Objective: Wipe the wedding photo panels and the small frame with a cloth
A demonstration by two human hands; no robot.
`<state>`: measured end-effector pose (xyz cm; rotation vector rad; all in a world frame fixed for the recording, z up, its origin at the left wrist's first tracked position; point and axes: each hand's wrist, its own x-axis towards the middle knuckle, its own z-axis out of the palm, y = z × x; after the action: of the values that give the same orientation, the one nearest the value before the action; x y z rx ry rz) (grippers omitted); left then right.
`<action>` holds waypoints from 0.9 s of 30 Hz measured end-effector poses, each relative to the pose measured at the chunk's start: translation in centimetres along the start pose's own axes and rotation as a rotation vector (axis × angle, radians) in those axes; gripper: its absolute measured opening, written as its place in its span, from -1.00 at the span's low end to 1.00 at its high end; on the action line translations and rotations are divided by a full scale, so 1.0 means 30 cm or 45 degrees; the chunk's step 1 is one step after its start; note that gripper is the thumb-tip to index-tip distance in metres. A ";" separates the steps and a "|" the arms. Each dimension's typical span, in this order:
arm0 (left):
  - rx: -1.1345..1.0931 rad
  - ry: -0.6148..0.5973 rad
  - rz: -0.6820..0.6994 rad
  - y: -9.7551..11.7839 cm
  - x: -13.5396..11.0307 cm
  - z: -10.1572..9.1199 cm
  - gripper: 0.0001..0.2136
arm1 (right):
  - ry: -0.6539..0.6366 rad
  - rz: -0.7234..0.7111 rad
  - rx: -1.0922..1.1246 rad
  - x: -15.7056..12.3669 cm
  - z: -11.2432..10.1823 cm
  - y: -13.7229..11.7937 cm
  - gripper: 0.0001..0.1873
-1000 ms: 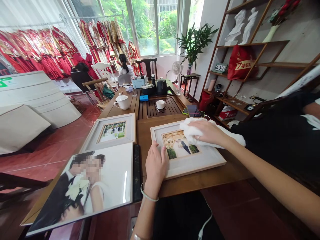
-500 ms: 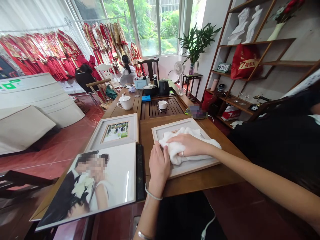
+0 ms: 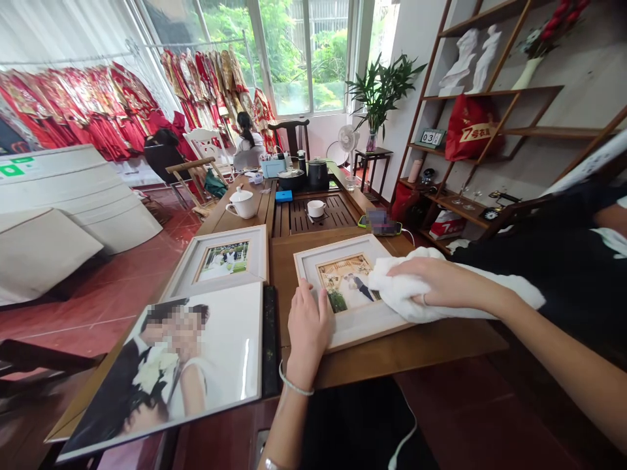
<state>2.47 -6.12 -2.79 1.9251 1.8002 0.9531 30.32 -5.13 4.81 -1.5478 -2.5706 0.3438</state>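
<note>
A framed wedding photo (image 3: 343, 333) with a pale wooden border and white mat lies on the wooden table before me. My left hand (image 3: 308, 316) grips its left edge, thumb and fingers on the border. Bunched in my right hand (image 3: 435, 281) is a white cloth (image 3: 406, 303), pressed on the frame's right part; its tail trails past the right edge. The cloth covers some of the mat and the photo's right side. To the left lie a second framed photo (image 3: 223, 260) and, nearer me, a large unframed-looking wedding print (image 3: 223, 326).
Farther back on the table (image 3: 289, 261) are a white lidded cup (image 3: 241, 203), a small white cup (image 3: 316, 208) on a slatted tea tray (image 3: 298, 222), a blue box (image 3: 283, 196), a dark pot (image 3: 318, 175) and a phone (image 3: 382, 223) with a cable. A person in black (image 3: 529, 261) is at right.
My right hand has slid the white cloth rightward across the frame, uncovering the photo in its middle. My left hand stays on the left edge. The view has shifted slightly.
</note>
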 end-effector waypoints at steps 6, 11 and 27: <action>0.004 -0.008 0.014 -0.005 0.003 0.000 -0.61 | 0.239 0.027 -0.171 0.193 0.070 -0.001 -0.40; -0.003 0.009 0.031 -0.016 0.006 0.008 -0.62 | 0.466 0.090 -0.043 0.365 0.133 -0.034 -0.32; -0.262 0.040 -0.180 0.028 0.039 -0.067 -0.64 | 0.100 -0.560 0.422 0.254 0.184 -0.278 -0.30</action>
<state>1.74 -5.49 -0.52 1.6459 1.7531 1.0785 18.41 -2.90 1.49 -0.8440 -2.5357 0.6018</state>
